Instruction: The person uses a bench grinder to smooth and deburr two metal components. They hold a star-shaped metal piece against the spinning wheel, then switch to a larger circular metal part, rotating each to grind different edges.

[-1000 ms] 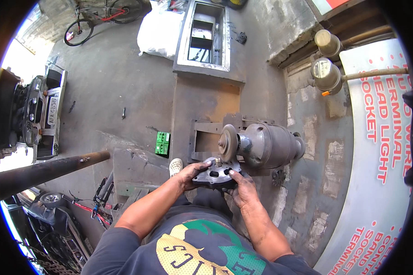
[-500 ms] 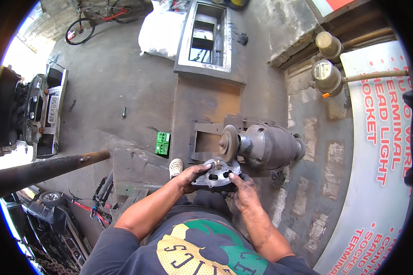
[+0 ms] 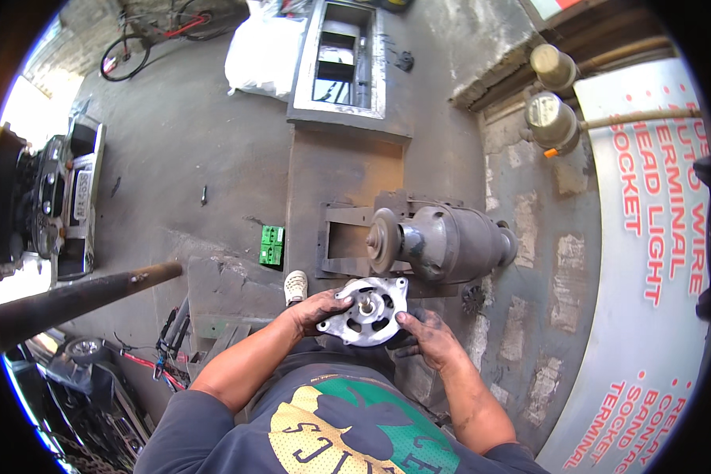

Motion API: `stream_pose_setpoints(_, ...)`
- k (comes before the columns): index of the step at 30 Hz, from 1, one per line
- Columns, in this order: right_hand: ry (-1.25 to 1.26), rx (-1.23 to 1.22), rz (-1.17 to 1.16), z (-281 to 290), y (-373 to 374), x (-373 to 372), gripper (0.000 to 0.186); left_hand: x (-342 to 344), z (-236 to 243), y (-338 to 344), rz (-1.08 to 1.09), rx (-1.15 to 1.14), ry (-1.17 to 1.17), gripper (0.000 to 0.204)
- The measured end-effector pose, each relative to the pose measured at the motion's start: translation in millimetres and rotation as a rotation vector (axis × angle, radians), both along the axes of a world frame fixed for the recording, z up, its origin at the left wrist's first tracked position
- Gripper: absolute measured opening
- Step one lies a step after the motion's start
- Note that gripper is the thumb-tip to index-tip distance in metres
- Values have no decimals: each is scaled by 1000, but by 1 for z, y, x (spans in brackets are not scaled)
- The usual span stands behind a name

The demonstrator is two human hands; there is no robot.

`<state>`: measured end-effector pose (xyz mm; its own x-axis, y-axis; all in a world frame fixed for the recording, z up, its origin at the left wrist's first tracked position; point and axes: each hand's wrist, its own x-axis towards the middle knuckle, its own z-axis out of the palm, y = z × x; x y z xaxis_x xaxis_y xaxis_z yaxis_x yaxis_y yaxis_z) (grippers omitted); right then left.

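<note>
Both grips clasp the round metal housing [image 3: 367, 310] between them

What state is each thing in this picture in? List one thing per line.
Metal housing: held in both hands, near the grinder wheel.
Left hand: closed on the housing's left edge.
Right hand: gripping its right edge.
Bench grinder: on its stand; spinning cannot be told.
Green box: lying on the floor.

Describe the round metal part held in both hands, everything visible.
The round metal part is a silvery cast housing, dull like aluminium, with window-like cutouts around a central hub and a short shaft stub. It faces up, tilted slightly. The left hand grips its left edge, the right hand its lower right, just below the bench grinder.
</note>
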<state>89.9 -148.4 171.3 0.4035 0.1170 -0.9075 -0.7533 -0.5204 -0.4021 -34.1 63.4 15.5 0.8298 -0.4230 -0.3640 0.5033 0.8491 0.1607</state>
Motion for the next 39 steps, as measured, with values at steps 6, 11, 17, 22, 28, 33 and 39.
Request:
stream_pose_setpoints(6,-2,322,-133,-40,3,-16,54,-3,-47,1,-123,-18,-6,74)
stream_pose_setpoints(11,-297,348,-290,-64,18,-38,45,-6,-47,-8,158,-265,128,114)
stream_pose_setpoints(17,-151,210,-399,-35,50,-17,36,15,-24,-18,127,-13,125,83)
stream_pose_setpoints(22,-224,225,-403,-54,40,-15,41,19,-27,-16,150,-49,115,76)
stream_pose_setpoints(28,-207,216,-339,-41,45,-21,42,13,-3,-11,164,-62,73,79)
stream_pose_setpoints(33,-211,254,-336,-31,44,-12,37,16,-5,-18,161,-54,119,79)
stream_pose_setpoints(39,-205,161,-264,-35,48,-11,36,3,-13,-22,162,-120,160,80)
